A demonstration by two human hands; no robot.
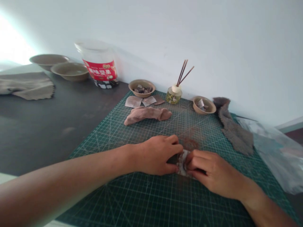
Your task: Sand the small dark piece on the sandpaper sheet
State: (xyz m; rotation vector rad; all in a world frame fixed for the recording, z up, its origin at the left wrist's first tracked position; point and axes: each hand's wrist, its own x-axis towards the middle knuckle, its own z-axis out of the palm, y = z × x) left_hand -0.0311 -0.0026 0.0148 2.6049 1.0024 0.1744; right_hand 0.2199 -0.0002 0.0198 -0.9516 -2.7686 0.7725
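Over the green cutting mat (151, 201), my left hand (161, 154) and my right hand (210, 170) meet at a small whitish, brown-smudged piece (182, 164). The fingers of my left hand are bent and pinch its left side, partly covering it. My right hand has its fingertips curled onto the right side of the same piece. Reddish-brown dust (190, 138) marks the mat just beyond the hands. What the piece is made of cannot be made out.
Behind lie a pinkish rolled cloth (148, 114), sandpaper pieces (133, 101), a bowl of dark chips (142, 82), a reed diffuser (174, 95) and another small bowl (197, 108). A grey cloth (236, 134) and plastic bag (279, 157) are right; a large tub (100, 67) stands left.
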